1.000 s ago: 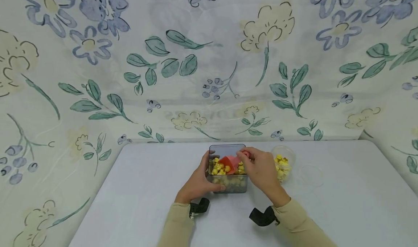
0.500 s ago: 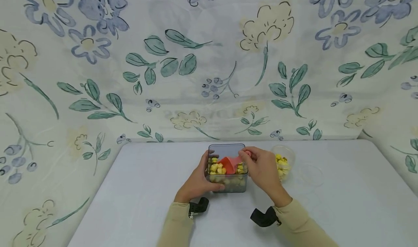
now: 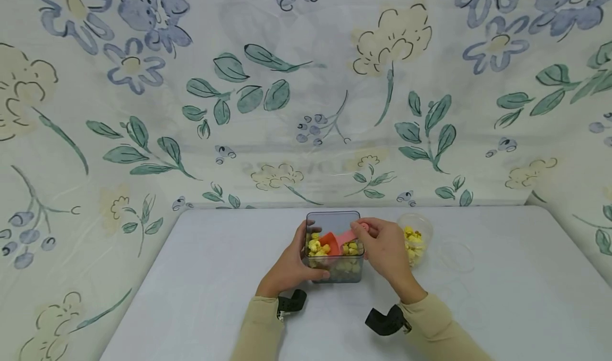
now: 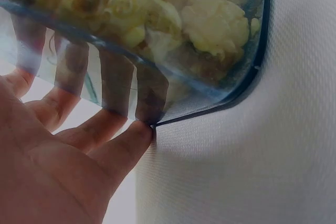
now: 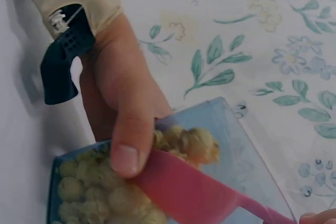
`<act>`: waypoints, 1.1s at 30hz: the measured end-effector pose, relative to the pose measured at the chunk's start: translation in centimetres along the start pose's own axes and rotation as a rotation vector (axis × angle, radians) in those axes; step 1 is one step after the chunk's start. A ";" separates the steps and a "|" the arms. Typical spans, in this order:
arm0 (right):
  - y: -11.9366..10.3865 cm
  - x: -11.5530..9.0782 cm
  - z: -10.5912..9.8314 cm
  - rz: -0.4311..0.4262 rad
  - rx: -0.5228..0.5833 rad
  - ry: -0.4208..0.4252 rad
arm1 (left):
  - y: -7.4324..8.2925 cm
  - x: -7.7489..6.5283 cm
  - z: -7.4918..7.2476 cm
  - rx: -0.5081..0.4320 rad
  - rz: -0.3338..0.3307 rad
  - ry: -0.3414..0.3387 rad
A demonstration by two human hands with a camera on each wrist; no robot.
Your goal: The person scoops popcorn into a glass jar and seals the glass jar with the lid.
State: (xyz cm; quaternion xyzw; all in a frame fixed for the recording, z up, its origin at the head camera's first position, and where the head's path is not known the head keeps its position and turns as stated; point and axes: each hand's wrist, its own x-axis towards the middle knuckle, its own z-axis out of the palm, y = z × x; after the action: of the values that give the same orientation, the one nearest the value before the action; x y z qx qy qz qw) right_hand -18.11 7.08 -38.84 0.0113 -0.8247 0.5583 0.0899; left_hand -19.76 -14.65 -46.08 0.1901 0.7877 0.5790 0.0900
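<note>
A clear grey-blue rectangular container [image 3: 334,273] stands on the table in the head view, with popcorn [image 3: 317,247] inside. My left hand [image 3: 286,269] grips it from the left, thumb across the front wall. In the left wrist view, the left fingers [image 4: 100,129] show partly through the clear wall. With thumb and fingers, my right hand [image 3: 386,248] pinches the handle of a pink scoop [image 3: 331,243] at the container's right rim. The scoop's bowl sits tilted among the popcorn. Only a fingertip [image 5: 320,217] of the right hand shows in the right wrist view.
A round clear tub [image 3: 415,239] holding more popcorn stands right of the container, partly behind my right hand. Beside it lies a clear round lid [image 3: 456,256]. A floral cloth [image 3: 306,111] rises behind the white table [image 3: 210,276].
The scoop's bowl has tipped and shifted slightly left in the container, and its handle now slants up more. Popcorn in the container has shifted. The left hand stays in place.
</note>
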 end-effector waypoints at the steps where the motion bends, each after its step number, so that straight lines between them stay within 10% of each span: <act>1: 0.0 0.0 0.1 0.009 0.009 -0.008 | 0.0 0.0 0.0 0.005 -0.001 0.001; 18: 0.2 0.5 -0.3 0.184 0.133 0.080 | -0.2 0.0 0.1 0.034 -0.062 0.006; 33: 0.2 0.2 0.5 0.151 0.134 0.066 | 0.2 -0.2 0.1 0.032 -0.099 0.013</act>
State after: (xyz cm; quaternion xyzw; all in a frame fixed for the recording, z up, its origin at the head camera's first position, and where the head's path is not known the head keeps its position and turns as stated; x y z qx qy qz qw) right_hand -18.36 6.73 -39.12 -0.0632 -0.7806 0.6175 0.0737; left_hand -19.50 -14.61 -45.94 0.1486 0.8058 0.5624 0.1107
